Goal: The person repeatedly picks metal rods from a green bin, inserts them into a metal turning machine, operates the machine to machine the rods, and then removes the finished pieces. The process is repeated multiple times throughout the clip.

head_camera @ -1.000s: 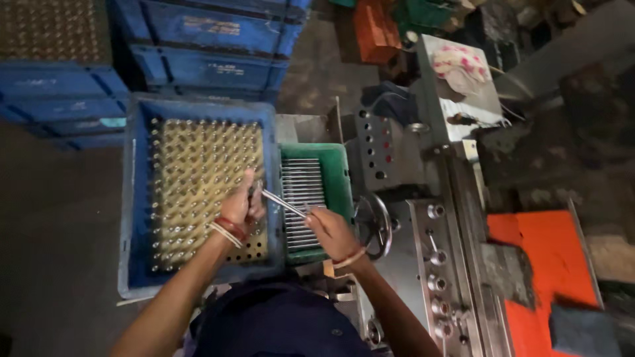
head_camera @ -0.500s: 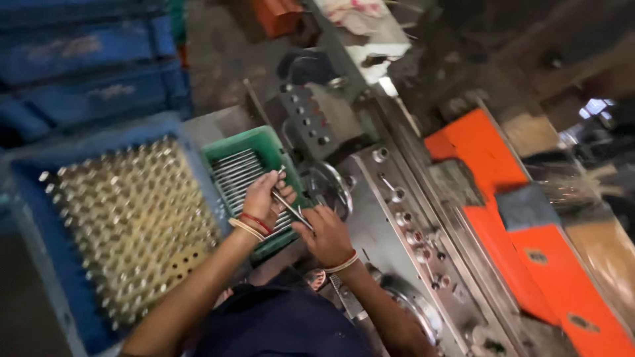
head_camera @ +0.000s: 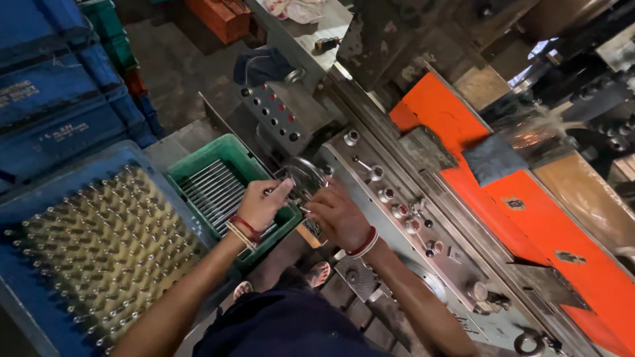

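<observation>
A metal workshop or small factory: just beyond the fingers [head_camera: 281, 192] stands a grey machine panel [head_camera: 397, 225] with knobs and orange guards [head_camera: 529, 218] (grimy), while blue crates [head_camera: 46, 112] of brass parts [head_camera: 99, 244] and a green tray [head_camera: 228, 155] of steel rods [head_camera: 211, 192] sit beside them.

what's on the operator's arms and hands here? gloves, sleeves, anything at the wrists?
No gloves and no sleeves: both forearms are bare. The left hand has a red band and a pale bangle at the wrist. The right hand has a red and a white band. A dark navy garment covers the torso.
</observation>
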Motion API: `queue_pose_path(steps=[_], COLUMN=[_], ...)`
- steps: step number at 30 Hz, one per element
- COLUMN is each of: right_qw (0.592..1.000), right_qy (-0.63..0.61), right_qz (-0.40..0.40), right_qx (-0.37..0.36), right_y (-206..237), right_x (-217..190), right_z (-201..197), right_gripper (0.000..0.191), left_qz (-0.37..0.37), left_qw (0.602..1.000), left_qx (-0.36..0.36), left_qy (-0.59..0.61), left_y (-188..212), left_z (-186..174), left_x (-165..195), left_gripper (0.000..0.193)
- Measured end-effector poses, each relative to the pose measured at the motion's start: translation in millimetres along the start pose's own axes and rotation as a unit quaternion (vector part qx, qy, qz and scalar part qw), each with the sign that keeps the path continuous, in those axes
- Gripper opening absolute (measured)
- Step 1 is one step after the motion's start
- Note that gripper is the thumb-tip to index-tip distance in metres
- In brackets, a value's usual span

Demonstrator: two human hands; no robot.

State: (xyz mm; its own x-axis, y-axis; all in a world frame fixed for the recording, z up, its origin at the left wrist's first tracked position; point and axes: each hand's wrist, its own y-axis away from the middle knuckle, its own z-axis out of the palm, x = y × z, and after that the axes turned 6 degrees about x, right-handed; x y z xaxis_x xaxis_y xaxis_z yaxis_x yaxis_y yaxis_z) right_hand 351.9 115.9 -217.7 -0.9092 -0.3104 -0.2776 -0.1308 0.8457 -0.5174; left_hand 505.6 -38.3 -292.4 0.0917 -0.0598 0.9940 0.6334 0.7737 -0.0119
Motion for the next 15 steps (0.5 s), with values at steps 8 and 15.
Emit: queue_pose_path(steps=[8,15], right_qw=[0.975,0.782], right_qy=[0.161,-0.456], right_qz=[-0.141,0.423], right_qx=[-0.051,-0.050], right_y=[-12.3,15.3], right_x=[-5.7,-6.8], right_z=[-1.5,36.5], right_gripper=[0.028,0.033], left_qz=[-0.170,-0.027], left_qw=[0.984,0.998], left_qx=[-0.049,0.032], left_qy=[0.028,0.049], left_y=[-1.7,10.5], left_z=[-8.1,10.8], left_x=[-11.5,23.2], left_gripper=[0.046,0.040])
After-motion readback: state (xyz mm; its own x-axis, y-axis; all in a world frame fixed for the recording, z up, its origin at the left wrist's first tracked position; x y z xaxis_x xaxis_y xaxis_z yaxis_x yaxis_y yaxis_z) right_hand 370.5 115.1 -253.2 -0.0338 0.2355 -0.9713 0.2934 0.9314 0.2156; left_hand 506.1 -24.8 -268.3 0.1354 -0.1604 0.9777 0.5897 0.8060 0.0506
